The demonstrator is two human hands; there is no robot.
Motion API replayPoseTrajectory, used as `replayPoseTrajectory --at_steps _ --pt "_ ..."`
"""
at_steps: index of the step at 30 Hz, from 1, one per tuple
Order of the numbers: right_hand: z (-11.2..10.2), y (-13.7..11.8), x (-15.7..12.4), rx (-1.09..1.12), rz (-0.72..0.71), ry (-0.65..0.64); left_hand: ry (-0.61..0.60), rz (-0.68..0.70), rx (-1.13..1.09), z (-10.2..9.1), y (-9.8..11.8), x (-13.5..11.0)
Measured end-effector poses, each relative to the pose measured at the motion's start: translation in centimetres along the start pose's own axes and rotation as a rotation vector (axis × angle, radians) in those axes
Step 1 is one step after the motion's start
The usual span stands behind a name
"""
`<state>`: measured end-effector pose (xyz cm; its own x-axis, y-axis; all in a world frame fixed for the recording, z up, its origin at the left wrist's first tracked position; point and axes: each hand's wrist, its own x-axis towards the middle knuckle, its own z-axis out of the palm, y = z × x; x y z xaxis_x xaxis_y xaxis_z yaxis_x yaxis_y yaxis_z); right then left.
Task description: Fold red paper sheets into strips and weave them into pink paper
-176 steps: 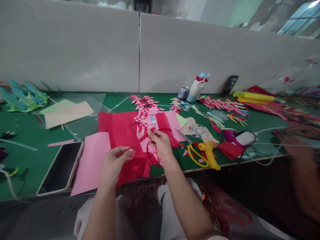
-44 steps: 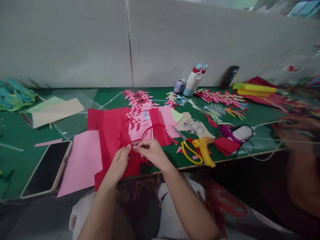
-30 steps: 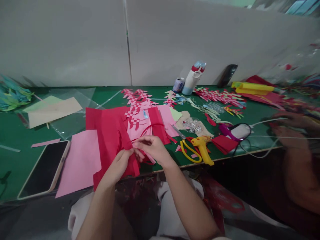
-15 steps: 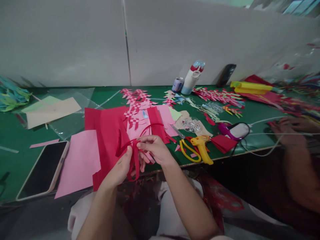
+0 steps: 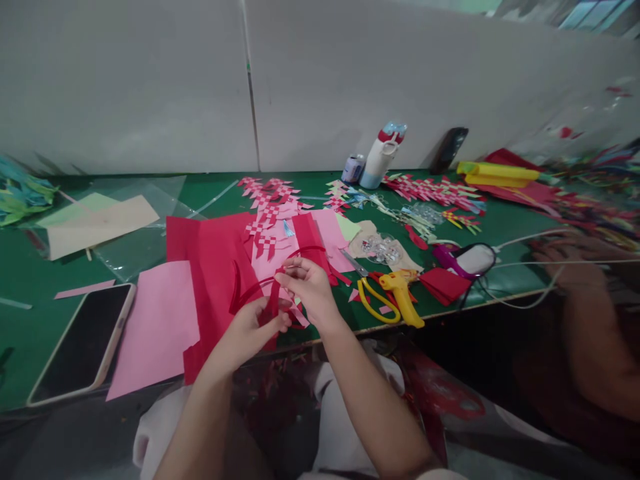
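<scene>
My left hand [image 5: 256, 325] pinches folded red paper strips [image 5: 273, 300] near the table's front edge. Just right of it, my right hand [image 5: 307, 288] grips the strips' upper end with fingers closed; a thin red loop [image 5: 305, 251] curves up behind it. Under both hands lie a large red paper sheet [image 5: 213, 263] and a pink sheet [image 5: 157, 327]. Woven red-and-pink paper pieces [image 5: 267, 213] sit just beyond the hands.
A phone [image 5: 80, 343] lies face up at the front left. Yellow scissors [image 5: 370, 300] and a yellow glue gun [image 5: 400, 297] lie right of my hands. A white bottle [image 5: 377, 157] stands at the back wall. Another person's hand [image 5: 563, 260] works with white cords at the right.
My right hand has risen from the left hand and pulled the strips' upper end away from me. The left hand shifted slightly lower and keeps its pinch.
</scene>
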<state>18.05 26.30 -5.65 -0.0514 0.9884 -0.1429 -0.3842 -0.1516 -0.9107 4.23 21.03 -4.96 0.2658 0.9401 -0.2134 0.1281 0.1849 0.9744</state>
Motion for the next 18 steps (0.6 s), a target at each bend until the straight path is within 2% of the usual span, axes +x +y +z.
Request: replayPoseTrajectory --at_steps 8,14,18 --pt "-0.7 -0.6 0.7 -0.009 -0.103 0.131 0.128 -0.033 -0.147 -0.2 -0.2 0.2" --pt "-1.2 -1.3 0.7 0.004 -0.134 0.141 0.226 -0.015 -0.250 -0.7 0.1 0.0" --pt "-1.5 -1.6 0.8 -0.020 -0.122 0.147 0.249 -0.013 -0.239 -1.1 -0.1 -0.2"
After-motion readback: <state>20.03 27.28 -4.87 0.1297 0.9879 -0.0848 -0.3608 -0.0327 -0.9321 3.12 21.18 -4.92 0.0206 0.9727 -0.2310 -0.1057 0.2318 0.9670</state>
